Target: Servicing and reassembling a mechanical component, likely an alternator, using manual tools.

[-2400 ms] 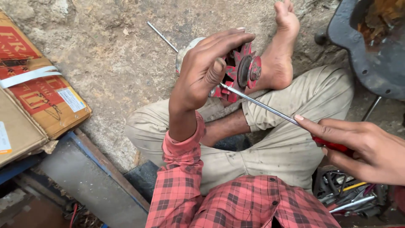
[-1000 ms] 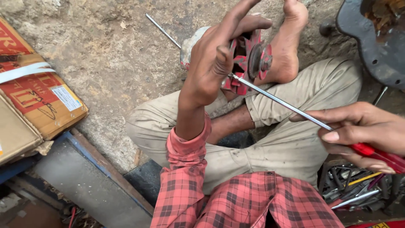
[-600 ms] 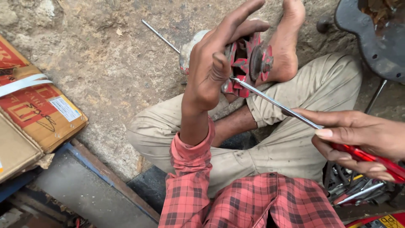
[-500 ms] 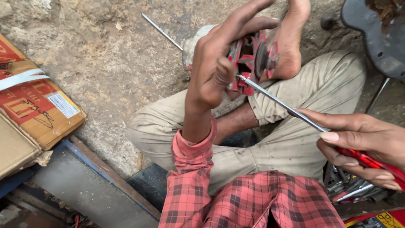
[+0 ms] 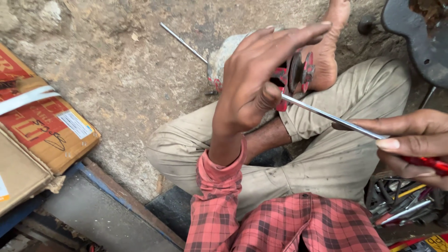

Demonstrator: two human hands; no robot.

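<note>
Sleeve of red plaid is filling the lower middle of the frame, and from it my left hand (image 5: 254, 88) is rising toward the upper middle. Since a moment ago I am curling its fingers closer round the red and black metal part (image 5: 298, 72); the thumb is pressing in near the tool's tip and the forefinger is stretching out over the top. So I am pinching the part tighter, which I judge is steadying it for the tip.

At the right edge my right hand (image 5: 410, 140) is gripping the screwdriver (image 5: 336, 119) by its red handle, fingers pressed together around it, forefinger lying along the shaft. It is sitting nearer to the frame's right edge than a second ago, with the steel shaft slanting up and left to the part.

Farther off, my bare foot (image 5: 326, 51) is resting just beside the part, on the rough stone floor (image 5: 116, 79), where a thin metal rod (image 5: 184, 42) is lying.

My palm is hiding most of the part, so I cannot tell where the tip is seating. The handle's end is cut off by the frame, and the pile of tools (image 5: 401, 205) at lower right is too dim to sort out.
</note>
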